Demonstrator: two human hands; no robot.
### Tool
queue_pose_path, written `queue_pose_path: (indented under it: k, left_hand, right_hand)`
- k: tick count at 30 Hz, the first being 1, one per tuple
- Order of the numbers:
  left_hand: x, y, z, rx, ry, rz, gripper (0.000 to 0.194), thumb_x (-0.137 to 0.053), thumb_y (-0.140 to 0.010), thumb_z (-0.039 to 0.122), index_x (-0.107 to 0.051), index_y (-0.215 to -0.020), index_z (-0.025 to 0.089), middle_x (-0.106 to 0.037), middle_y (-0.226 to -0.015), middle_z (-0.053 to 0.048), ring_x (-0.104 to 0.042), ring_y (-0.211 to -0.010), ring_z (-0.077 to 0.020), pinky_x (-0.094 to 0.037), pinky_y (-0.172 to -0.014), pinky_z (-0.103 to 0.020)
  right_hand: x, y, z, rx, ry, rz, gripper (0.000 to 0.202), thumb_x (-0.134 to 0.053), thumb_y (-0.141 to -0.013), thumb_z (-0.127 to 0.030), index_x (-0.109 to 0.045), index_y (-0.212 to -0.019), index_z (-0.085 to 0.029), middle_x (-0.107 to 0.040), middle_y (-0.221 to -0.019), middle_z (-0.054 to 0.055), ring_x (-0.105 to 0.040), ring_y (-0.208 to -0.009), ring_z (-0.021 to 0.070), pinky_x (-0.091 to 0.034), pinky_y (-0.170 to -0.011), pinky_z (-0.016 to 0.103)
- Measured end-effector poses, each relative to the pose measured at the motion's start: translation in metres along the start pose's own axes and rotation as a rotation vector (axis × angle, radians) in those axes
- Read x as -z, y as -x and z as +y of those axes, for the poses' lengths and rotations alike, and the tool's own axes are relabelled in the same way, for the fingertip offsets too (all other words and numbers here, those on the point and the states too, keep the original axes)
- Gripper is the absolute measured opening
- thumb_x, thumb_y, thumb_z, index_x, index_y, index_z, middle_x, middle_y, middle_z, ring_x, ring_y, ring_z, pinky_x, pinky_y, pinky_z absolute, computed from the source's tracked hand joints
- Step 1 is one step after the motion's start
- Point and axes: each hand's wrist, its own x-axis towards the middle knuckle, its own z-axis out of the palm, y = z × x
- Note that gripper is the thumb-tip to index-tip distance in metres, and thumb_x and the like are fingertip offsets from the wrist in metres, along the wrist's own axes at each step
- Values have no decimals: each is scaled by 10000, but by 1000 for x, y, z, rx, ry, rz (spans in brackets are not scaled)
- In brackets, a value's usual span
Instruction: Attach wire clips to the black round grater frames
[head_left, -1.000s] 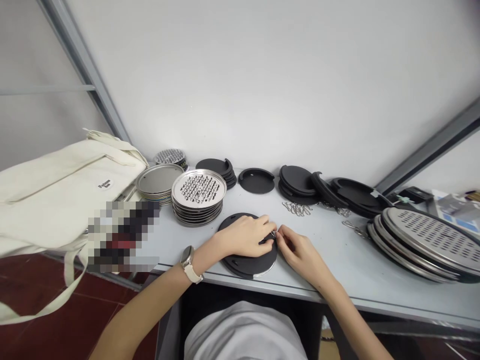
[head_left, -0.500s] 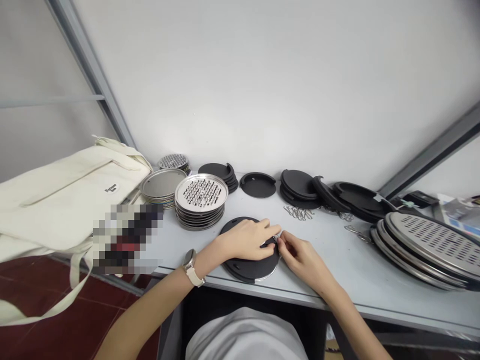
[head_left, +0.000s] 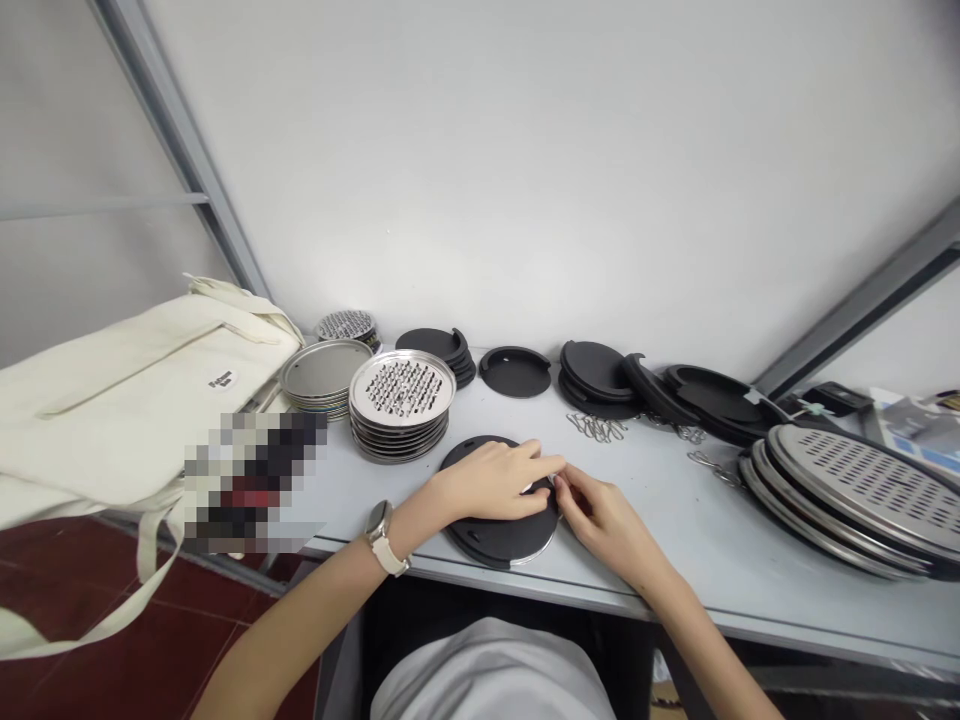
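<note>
Left hand point(head_left: 499, 482) resting on black disc point(head_left: 517, 545), lower centre of frame. Right hand point(head_left: 607, 518) fingertips at disc's right edge; anything between them too small to tell. Cream-strapped watch point(head_left: 380, 522), lower left of centre. Grey tabletop point(head_left: 720, 540): grater stack point(head_left: 403, 398) left of centre, plain metal plates point(head_left: 326, 370) beside it, wire clips point(head_left: 596, 427) right of centre, slotted metal plates point(head_left: 862, 485) at right edge. Cream bag point(head_left: 135, 390), left side.

The label point(head_left: 223, 379) on the cream bag point(head_left: 112, 420) cannot be read.
</note>
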Motion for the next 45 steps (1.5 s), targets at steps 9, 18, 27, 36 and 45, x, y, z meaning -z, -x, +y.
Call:
queue_pose_path:
  k: [9, 18, 27, 36, 45]
  left_hand:
    - [2, -1, 1, 13, 27, -18, 224, -398, -908, 352, -485, -1079, 237, -540, -930, -31, -604, -685, -190, -419, -592, -304]
    - [0, -1, 0, 1, 10, -12, 217, -392, -912, 362, -476, -1067, 236, -531, -932, -26, -591, -665, -176, -402, -584, -287]
    - [-2, -1, 1, 2, -2, -4, 228, -402, -908, 359, -486, -1080, 236, -539, -943, -33, -599, -667, -186, -417, -574, -306]
    - [-2, -2, 2, 2, -49, -7, 268, -402, -915, 375, -472, -1138, 244, -552, -986, -39, -618, -695, -195, -447, -620, -316]
    - [-1, -3, 5, 10, -56, -10, 276, -425, -907, 389, -481, -1140, 251, -559, -991, -39, -625, -695, -193, -449, -618, -306]
  right_hand:
    - [-1, -1, 2, -31, -11, 28, 267, -351, -949, -369, -462, -766, -210, -414, -579, -45, -368, -521, 126, -317, -524, 246]
    - [2, -2, 2, -45, -41, 11, 344, -340, -951, -409, -440, -695, -200, -392, -566, -47, -348, -531, 117, -301, -512, 236]
    - [-1, -1, 5, -67, -113, 17, 357, -349, -946, -424, -446, -689, -195, -374, -584, -42, -339, -553, 116, -302, -518, 235]
    - [0, -1, 9, -85, -159, -21, 360, -335, -952, -435, -480, -742, -180, -352, -608, -42, -338, -571, 115, -312, -529, 233]
    - [5, -3, 3, -89, -244, -44, 383, -341, -943, -459, -503, -745, -174, -356, -613, -36, -335, -579, 115, -316, -530, 231]
